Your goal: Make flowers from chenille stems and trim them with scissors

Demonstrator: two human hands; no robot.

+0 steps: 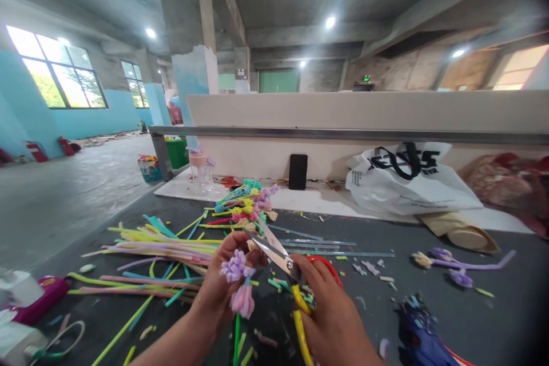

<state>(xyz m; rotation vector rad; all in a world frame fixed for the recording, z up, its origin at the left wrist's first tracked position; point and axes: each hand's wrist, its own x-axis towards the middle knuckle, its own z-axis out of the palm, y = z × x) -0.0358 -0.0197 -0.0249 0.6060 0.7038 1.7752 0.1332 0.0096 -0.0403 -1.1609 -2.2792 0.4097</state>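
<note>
Over the dark table (493,323), the left hand (214,280) holds flowers (237,266) in curled fingers while the right hand (332,303) grips scissors (292,270) (blades (268,248) parted).

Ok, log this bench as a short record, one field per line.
Left hand: holding fuzzy purple and pink flowers
Right hand: gripping scissors, blades parted, pointing toward the left hand
Blade contact: cannot tell
Left side: loose pile of coloured stems
Beyond the hands: heap of multicoloured flowers
Back: upright black phone, white bag to its right
Surface: dark table, strewn with small scraps
</note>
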